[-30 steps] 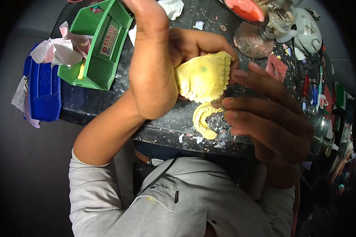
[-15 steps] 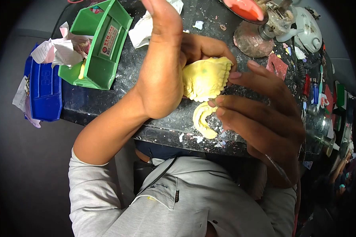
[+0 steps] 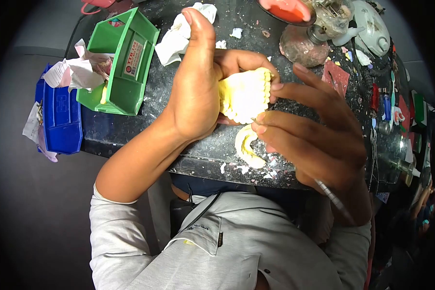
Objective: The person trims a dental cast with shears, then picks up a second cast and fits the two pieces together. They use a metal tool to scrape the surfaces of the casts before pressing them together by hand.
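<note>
Nearer than the dental cast [image 3: 246, 95] lies a yellow arch [image 3: 242, 149]; our right hand [image 3: 324, 137] pinches a slim tool [image 3: 327, 192] at the cast's edge, apparently detailing; our half-curled left hand [image 3: 196, 94] cradles the cast, steadiness seemingly needed next.

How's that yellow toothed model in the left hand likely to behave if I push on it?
The yellow toothed model is probably stiff: it shows no sagging in the left hand. The small bumps along its edge could chip under pressure. Its broad, uneven shape suggests it would sooner slide than roll on the bench.
</note>
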### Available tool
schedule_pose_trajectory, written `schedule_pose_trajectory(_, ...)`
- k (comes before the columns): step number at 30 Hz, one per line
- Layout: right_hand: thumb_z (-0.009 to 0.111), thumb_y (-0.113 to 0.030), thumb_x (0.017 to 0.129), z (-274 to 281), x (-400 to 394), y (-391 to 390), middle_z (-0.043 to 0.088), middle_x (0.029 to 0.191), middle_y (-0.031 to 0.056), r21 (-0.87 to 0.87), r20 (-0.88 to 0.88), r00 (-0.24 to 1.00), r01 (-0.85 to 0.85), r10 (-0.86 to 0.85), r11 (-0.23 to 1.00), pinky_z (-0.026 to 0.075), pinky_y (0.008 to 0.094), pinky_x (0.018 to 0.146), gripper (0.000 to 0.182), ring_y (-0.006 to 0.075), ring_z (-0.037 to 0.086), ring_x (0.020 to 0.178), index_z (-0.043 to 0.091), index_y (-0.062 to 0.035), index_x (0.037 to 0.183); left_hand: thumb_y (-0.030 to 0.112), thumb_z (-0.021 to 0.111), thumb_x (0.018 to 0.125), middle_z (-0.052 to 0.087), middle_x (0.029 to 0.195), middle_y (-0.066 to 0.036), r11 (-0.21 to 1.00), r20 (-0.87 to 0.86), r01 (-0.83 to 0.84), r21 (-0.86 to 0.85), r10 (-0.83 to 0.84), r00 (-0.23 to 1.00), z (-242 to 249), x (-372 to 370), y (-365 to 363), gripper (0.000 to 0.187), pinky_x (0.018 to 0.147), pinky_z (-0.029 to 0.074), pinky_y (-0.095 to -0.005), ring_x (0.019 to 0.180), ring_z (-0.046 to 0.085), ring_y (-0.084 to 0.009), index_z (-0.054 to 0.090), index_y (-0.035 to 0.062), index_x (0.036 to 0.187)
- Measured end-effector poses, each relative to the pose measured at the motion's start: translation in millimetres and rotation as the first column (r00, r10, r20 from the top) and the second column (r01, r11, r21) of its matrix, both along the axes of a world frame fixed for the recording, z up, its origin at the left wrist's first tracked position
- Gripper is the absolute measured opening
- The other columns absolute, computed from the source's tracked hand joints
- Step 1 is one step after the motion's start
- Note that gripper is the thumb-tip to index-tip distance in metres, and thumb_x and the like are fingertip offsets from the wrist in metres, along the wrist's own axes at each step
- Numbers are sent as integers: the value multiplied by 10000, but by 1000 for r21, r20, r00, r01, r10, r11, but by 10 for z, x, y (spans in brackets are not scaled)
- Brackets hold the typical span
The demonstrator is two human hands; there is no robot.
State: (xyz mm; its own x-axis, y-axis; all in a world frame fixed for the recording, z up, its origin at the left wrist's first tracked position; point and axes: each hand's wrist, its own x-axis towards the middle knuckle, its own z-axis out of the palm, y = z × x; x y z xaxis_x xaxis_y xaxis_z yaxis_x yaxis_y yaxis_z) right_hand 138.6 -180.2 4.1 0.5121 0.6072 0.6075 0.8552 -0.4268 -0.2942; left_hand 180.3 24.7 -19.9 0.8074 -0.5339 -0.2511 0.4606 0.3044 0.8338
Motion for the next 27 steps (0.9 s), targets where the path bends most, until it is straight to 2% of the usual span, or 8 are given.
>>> schedule_pose_trajectory(2,791,-94,736,-1,3,-20,766,924,54,66,-87,996,-21,27,998,539,545,1018,143,297,698,1056,748,-46,864,982,-14,756,670,794,-107,999,-15,16,-34,-16,1000,71,-18,-10,1279,607,498,-234,661,634,-155,669,-82,949)
schedule_pose_trajectory(7,779,-97,751,22,7,-7,771,923,73,107,-139,989,-41,55,993,534,554,1021,151,320,694,1073,744,-44,888,1002,-26,723,670,828,-133,997,210,13,-72,2,978,303,-59,-28,1332,673,479,-256,734,623,-185,663,-112,965)
schedule_pose_trajectory(14,762,-90,784,41,-17,35,772,934,71,105,-161,986,-20,37,994,531,555,1024,116,328,676,1104,747,-54,894,1005,-22,721,675,834,-143,990,316,-118,-72,135,939,20,-96,-47,1337,674,479,-256,727,621,-189,660,-119,966)
schedule_pose_trajectory(20,757,-81,788,-66,55,-13,762,956,74,62,-46,997,-59,62,996,535,548,1021,115,332,673,1102,746,-33,891,946,-18,803,671,825,-132,997,276,-43,-60,58,960,-25,15,0,1263,669,478,-251,710,615,-180,663,-106,956)
schedule_pose_trajectory(22,759,-75,783,-69,43,18,759,952,79,64,-26,999,-46,47,997,541,541,1016,121,337,673,1105,746,-25,892,910,-9,847,669,825,-125,997,390,-21,-70,46,919,-74,73,-11,1218,656,477,-253,691,611,-179,663,-100,953)
schedule_pose_trajectory(23,760,-70,777,-72,37,28,757,948,84,66,-7,999,-39,39,997,547,533,1010,128,341,672,1108,746,-17,893,910,-9,847,669,825,-125,997,390,-17,-72,43,920,-64,37,-6,1218,656,477,-253,691,611,-179,663,-100,953)
schedule_pose_trajectory(25,761,-61,772,-101,41,23,755,946,89,79,-4,999,-36,37,996,556,521,1001,131,345,675,1101,742,-9,891,906,2,855,668,828,-120,992,157,-98,-78,109,982,207,-60,-51,1206,663,476,-254,700,611,-174,663,-98,955)
schedule_pose_trajectory(27,762,-52,766,-100,46,22,753,944,94,95,1,999,-42,42,995,564,508,991,135,350,679,1095,739,-2,889,907,2,854,666,835,-118,993,137,-91,-73,100,985,160,-53,-19,1206,673,477,-255,719,613,-174,662,-97,953)
